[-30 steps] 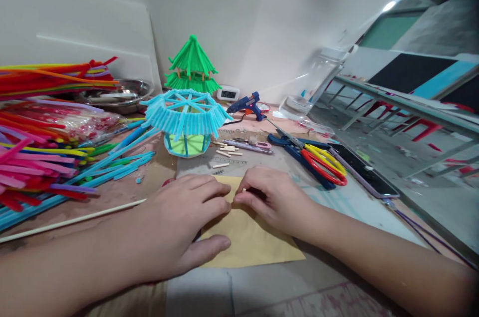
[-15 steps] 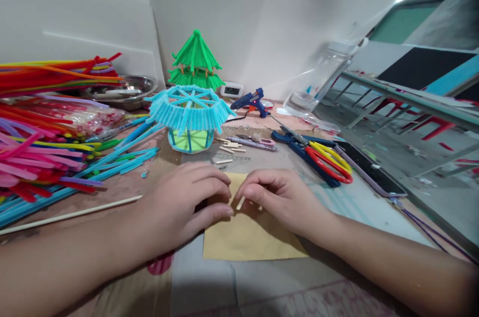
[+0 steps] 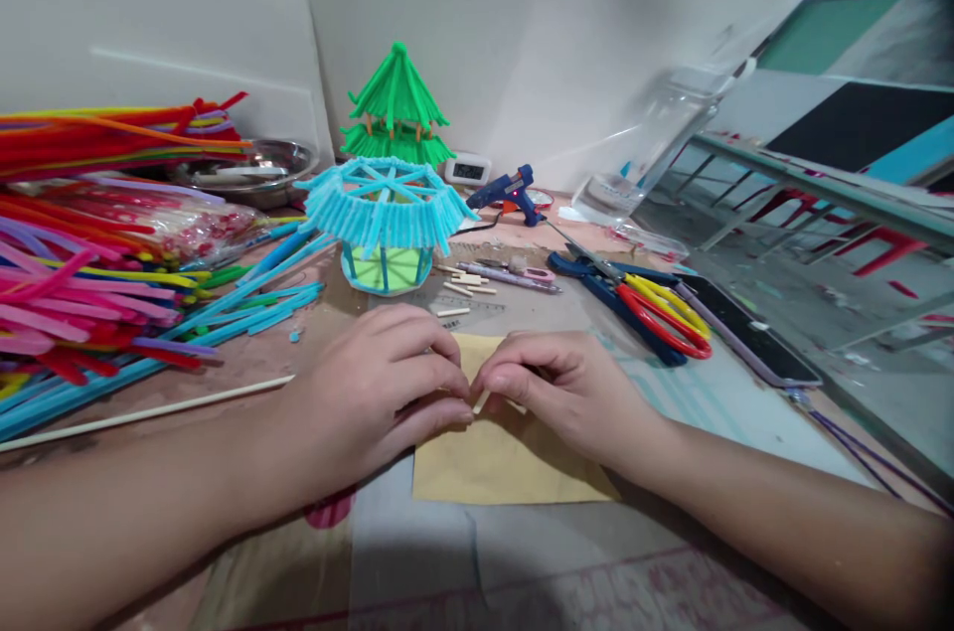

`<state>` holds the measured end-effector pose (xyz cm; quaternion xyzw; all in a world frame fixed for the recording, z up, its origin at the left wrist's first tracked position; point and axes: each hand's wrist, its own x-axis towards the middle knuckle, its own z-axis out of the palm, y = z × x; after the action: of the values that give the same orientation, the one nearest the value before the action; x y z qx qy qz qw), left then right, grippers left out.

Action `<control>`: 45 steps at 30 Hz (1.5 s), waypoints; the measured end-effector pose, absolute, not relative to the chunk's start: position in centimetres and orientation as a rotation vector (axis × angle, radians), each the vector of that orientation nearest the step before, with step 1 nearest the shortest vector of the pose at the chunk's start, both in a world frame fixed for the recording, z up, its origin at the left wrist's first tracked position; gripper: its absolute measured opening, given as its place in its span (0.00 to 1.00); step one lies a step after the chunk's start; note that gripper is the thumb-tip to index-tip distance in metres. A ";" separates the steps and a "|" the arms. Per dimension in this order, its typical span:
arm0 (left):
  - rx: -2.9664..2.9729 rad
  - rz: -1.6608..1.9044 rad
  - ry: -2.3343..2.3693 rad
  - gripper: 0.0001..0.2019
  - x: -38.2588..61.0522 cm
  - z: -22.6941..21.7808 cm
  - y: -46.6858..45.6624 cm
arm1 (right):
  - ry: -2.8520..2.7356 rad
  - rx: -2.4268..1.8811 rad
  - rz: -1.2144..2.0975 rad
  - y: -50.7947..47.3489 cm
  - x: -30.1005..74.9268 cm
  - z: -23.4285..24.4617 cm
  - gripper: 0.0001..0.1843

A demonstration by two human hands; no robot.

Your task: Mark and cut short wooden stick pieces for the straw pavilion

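My right hand (image 3: 577, 397) pinches a short wooden stick (image 3: 482, 401) between thumb and fingers, its pale end showing below the fingertips. Facing it from the left, my left hand (image 3: 392, 368) has its thumb and fingers drawn together close to the stick; what lies between them, if anything, is hidden. Both hands are over a tan paper sheet (image 3: 514, 472), which looks like sandpaper. Several cut stick pieces (image 3: 469, 280) lie behind it. Beyond my left hand stands a small model pavilion (image 3: 386, 224) with a blue pipe-cleaner roof, in front of a green-roofed one (image 3: 398, 104).
Pipe cleaners (image 3: 89, 293) are heaped at the left, near a metal bowl (image 3: 287, 159). A long wooden stick (image 3: 149, 410) lies by my left forearm. Toward the right are a blue glue gun (image 3: 511, 189), red-and-yellow-handled scissors (image 3: 663, 313), a phone (image 3: 749, 328) and a clear plastic jug (image 3: 633, 154).
My left thumb and fingers have come closer together and nearer to the stick. The right hand keeps its pinch. The whole view has shifted slightly.
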<state>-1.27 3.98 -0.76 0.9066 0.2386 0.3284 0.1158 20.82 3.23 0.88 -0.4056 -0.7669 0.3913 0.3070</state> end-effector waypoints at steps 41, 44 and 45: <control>2.703 0.877 0.433 0.02 -1.8 0.5 2.3 | -1.960 -1.172 0.861 3.6 21.4 0.9 0.14; 2.560 1.000 0.741 0.02 -1.3 -0.3 3.1 | -1.943 -1.192 0.879 3.7 21.4 1.0 0.13; 2.520 1.020 0.796 0.01 -1.2 -0.5 3.4 | -1.932 -1.188 0.904 3.7 21.3 1.0 0.13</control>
<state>-1.25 3.40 -0.52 0.8790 0.2777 0.3558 0.1539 21.30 3.67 1.04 -0.4570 -0.7433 0.3479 0.3429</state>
